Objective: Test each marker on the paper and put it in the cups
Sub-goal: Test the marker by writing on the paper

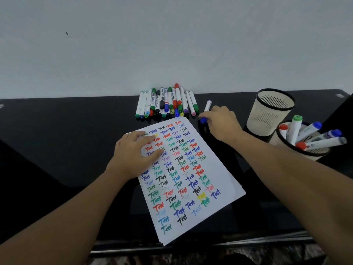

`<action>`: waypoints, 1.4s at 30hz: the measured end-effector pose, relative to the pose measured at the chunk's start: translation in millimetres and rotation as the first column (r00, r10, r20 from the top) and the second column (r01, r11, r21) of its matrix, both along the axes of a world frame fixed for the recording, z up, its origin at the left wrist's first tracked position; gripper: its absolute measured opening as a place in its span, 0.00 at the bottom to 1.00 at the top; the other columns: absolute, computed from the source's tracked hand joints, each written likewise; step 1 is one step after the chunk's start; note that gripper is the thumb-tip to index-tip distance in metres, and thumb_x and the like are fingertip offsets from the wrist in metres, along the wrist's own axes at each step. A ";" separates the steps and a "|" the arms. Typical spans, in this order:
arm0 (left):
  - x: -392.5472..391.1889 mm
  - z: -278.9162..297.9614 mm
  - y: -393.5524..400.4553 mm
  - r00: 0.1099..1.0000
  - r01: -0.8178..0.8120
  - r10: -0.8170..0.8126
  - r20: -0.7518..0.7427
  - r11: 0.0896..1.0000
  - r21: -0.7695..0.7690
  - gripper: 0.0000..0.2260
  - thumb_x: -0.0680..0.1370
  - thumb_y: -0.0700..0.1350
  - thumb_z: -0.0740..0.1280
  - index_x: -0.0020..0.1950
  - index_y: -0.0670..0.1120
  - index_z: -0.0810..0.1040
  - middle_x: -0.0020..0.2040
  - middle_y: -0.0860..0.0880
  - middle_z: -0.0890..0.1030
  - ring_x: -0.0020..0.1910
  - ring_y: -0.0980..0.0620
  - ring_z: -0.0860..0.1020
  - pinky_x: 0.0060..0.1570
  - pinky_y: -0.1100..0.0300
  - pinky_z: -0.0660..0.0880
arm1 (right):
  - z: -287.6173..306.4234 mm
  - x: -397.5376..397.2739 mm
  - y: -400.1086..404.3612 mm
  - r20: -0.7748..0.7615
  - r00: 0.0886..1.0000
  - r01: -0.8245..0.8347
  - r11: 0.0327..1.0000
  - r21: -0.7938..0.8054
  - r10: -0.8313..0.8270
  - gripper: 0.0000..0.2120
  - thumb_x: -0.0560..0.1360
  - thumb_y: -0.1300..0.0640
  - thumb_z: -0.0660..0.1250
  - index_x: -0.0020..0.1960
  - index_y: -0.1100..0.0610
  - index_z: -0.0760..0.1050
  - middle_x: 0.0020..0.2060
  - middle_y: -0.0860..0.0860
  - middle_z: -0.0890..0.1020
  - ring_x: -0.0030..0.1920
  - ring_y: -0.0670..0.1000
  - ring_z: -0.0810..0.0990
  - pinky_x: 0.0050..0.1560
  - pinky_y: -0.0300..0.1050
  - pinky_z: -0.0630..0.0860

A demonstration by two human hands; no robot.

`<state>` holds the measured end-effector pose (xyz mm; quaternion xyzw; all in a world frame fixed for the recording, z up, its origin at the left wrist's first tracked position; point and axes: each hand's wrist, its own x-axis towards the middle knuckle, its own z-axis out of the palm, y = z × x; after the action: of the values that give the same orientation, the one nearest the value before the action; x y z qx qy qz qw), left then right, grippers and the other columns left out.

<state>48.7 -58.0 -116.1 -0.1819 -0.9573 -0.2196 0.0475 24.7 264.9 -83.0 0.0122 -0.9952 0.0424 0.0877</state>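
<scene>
Right hand (221, 122) curled round a blue-capped marker (206, 111) just beside the paper's (225, 180) top right corner, near the marker pile (167, 103); left hand (136, 153) pressing flat, fingers straight, on the paper. Light, stiff, smooth-barrelled, likely slippery: best pinched mid-barrel, cap pulled straight off. Near cup (303, 152) partly filled, far cup (271, 111) apparently empty.

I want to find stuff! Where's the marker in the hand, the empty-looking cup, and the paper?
blue marker (207, 106): head view, on its white barrel above the right hand.
far cup (267, 115): head view, on its slotted outer wall.
paper (225, 180): head view, on its bare right margin.
</scene>
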 end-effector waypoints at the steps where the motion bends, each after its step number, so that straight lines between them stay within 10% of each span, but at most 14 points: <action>1: 0.0 0.0 -0.1 1.000 0.001 -0.001 -0.001 1.000 0.000 0.34 0.71 0.77 0.59 0.72 0.62 0.74 0.73 0.56 0.69 0.73 0.50 0.64 0.74 0.43 0.60 | 1.0 -0.3 0.1 -0.024 1.000 -0.002 1.000 0.004 0.002 0.17 0.85 0.55 0.62 0.72 0.43 0.75 0.63 0.53 0.76 0.62 0.57 0.72 0.60 0.54 0.69; 8: -0.2 -0.3 -0.1 1.000 0.003 -0.003 -0.005 1.000 -0.002 0.31 0.74 0.75 0.62 0.73 0.62 0.73 0.74 0.56 0.69 0.74 0.51 0.63 0.75 0.43 0.59 | 7.4 -1.7 -4.1 -0.015 0.999 -0.038 0.989 0.141 0.040 0.11 0.85 0.50 0.62 0.66 0.49 0.72 0.64 0.53 0.75 0.66 0.57 0.73 0.76 0.59 0.60; 14: 0.7 1.3 0.1 1.000 0.013 -0.013 -0.010 1.000 -0.012 0.33 0.73 0.76 0.59 0.73 0.61 0.73 0.74 0.55 0.69 0.74 0.51 0.64 0.75 0.44 0.59 | 16.6 17.4 -22.2 -0.015 0.999 -0.030 0.999 0.023 0.030 0.15 0.88 0.46 0.52 0.72 0.50 0.64 0.48 0.51 0.76 0.40 0.51 0.77 0.41 0.51 0.79; 18: 4.2 2.2 0.6 0.997 0.024 -0.024 -0.079 1.000 -0.007 0.36 0.73 0.76 0.56 0.74 0.58 0.73 0.72 0.53 0.71 0.72 0.50 0.65 0.74 0.44 0.61 | 18.9 25.4 -40.0 0.032 0.995 -0.088 0.967 -0.241 0.099 0.14 0.88 0.47 0.51 0.62 0.54 0.71 0.46 0.50 0.77 0.42 0.49 0.76 0.44 0.48 0.74; 28: 15.2 1.3 0.0 0.912 0.144 -0.137 -0.386 0.989 -0.011 0.24 0.81 0.61 0.62 0.72 0.49 0.76 0.59 0.50 0.80 0.60 0.50 0.74 0.62 0.50 0.71 | 16.8 61.7 -94.4 0.120 0.938 -0.340 0.934 0.113 0.327 0.22 0.86 0.37 0.46 0.75 0.40 0.66 0.53 0.47 0.85 0.48 0.52 0.84 0.39 0.50 0.80; 36: 16.2 1.6 -1.3 0.835 0.250 -0.232 -0.498 0.968 -0.033 0.15 0.83 0.51 0.64 0.64 0.46 0.82 0.55 0.49 0.82 0.54 0.50 0.76 0.54 0.53 0.72 | 17.4 71.3 -101.0 0.126 0.946 -0.300 0.954 -0.003 0.298 0.20 0.85 0.36 0.50 0.69 0.44 0.69 0.43 0.47 0.82 0.39 0.49 0.79 0.33 0.48 0.73; 42: 15.5 4.2 -0.7 0.943 0.161 -0.160 -0.293 0.987 -0.022 0.13 0.82 0.51 0.67 0.64 0.48 0.81 0.58 0.50 0.82 0.59 0.50 0.75 0.58 0.54 0.72 | 28.9 90.1 -85.2 0.164 0.958 -0.137 0.880 -0.455 0.234 0.11 0.86 0.59 0.54 0.65 0.47 0.65 0.44 0.54 0.79 0.39 0.55 0.79 0.44 0.63 0.79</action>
<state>64.2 -58.7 -111.9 -0.2898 -0.9213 -0.1945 0.1712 114.9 179.7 -54.1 0.0831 -0.9575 0.2752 -0.0237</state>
